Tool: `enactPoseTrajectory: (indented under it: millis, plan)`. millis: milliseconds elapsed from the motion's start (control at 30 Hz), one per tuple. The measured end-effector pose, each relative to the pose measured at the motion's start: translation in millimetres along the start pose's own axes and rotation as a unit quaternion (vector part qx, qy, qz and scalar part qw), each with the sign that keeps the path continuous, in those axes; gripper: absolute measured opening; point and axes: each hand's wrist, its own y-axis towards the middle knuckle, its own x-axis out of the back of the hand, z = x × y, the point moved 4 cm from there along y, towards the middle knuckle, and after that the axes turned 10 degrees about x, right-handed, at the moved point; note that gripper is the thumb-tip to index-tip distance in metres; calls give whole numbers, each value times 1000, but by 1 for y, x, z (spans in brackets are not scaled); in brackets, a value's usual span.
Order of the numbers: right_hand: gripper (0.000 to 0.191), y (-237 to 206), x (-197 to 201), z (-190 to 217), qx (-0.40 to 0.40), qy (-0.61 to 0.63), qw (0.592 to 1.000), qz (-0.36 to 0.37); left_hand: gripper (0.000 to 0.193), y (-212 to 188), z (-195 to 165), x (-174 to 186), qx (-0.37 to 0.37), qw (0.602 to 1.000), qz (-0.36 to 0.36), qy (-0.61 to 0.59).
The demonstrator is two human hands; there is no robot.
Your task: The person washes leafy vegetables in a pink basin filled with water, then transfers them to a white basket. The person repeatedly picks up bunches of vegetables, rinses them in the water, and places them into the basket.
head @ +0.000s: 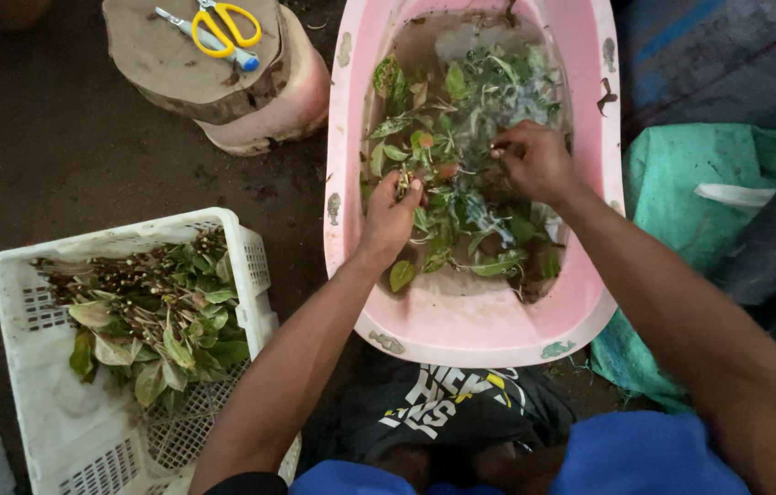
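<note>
Dirt floor; hands [461, 188] in oval pink tub [475, 321], perhaps gripping leafy cuttings [461, 156].

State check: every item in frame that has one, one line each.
pink tub: upright, holds murky water and floating leafy cuttings
left hand: in the tub, pinching a few stems
right hand: in the tub, fingers among the cuttings
white crate: open, bundle of sorted cuttings lying inside
yellow scissors: closed, lying on wooden stump

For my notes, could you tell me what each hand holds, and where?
Left hand pinches leafy cuttings by their stems; right hand fingers wet leaves, grip unclear.
</note>
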Motion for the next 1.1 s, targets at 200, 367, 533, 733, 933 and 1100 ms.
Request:
enactPoseTrajectory:
  millis: [200,367,533,733,933,1100]
  plan:
    - [16,-6,8,9,-134,219,966,-10,13,-1,-2,4,-13,999,-34,-30]
    - [9,0,10,19,-139,293,946,-4,10,-4,-5,5,-63,996,-29,-56]
    - [11,7,10,32,-192,310,931,-1,11,-6,-7,5,-54,997,-28,-51]
    - [11,10,11,64,-204,240,946,69,22,-12,-14,1,-62,998,19,-11]
    - [14,9,-16,76,-167,247,953,51,25,-16,-16,-5,-65,994,83,-12]
    - [12,2,-34,65,-221,331,915,61,27,-8,-11,-5,-70,988,100,-90]
